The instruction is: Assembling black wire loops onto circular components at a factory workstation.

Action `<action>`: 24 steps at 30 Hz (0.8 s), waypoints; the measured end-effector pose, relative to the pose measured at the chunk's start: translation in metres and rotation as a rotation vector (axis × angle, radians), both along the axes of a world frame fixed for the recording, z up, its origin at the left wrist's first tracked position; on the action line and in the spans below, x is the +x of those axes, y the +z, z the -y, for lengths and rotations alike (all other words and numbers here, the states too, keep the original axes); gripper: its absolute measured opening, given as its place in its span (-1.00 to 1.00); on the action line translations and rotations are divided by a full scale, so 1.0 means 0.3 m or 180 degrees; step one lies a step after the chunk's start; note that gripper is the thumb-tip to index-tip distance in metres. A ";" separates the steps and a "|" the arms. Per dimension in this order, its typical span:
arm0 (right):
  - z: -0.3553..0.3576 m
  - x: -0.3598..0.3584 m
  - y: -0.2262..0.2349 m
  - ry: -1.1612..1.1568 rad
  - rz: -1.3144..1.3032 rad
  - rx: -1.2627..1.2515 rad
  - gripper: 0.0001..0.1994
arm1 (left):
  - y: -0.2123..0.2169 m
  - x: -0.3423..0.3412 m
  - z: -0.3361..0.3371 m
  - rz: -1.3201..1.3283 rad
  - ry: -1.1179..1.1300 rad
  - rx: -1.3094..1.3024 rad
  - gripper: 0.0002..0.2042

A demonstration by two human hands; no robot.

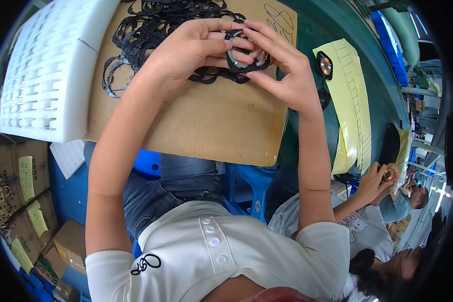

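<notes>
Over the brown cardboard sheet (211,121), both hands (186,50) (282,70) pinch a black ring (244,50) beside yellow label sheets (352,100)

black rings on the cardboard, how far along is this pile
Done: one round part with a copper coil lies apart on the green table, possibly finished; I can't tell. In hand: the left hand and right hand together hold one black ring piece over the cardboard sheet. Left: a large tangled heap of black rings sits at the far end of the cardboard, so most looks undone.
</notes>
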State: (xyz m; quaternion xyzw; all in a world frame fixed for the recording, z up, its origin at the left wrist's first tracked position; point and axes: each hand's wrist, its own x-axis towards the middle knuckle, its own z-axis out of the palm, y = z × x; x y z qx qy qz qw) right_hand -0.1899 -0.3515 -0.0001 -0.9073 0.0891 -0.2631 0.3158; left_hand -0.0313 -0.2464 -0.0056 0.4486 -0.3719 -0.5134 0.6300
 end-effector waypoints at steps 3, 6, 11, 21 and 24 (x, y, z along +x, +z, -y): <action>0.013 -0.002 0.001 0.0185 0.0108 0.0636 -0.48 | -0.006 0.007 0.001 0.0015 -0.0001 -0.0038 -0.64; 0.017 -0.003 0.005 0.0369 0.0215 0.1271 -0.51 | -0.009 0.009 0.003 0.0030 -0.0002 -0.0076 -0.64; -0.001 0.000 0.026 0.0022 0.0489 0.2214 -0.60 | -0.003 0.006 0.003 -0.0255 -0.0044 -0.0168 -0.63; 0.012 -0.015 0.000 -0.0305 0.0644 0.3272 -0.82 | -0.005 0.008 0.007 -0.0279 -0.0165 -0.0322 -0.62; 0.018 -0.022 -0.006 -0.0366 0.0627 0.3518 -0.85 | 0.039 -0.008 0.000 -0.0223 -0.0269 -0.0137 -0.63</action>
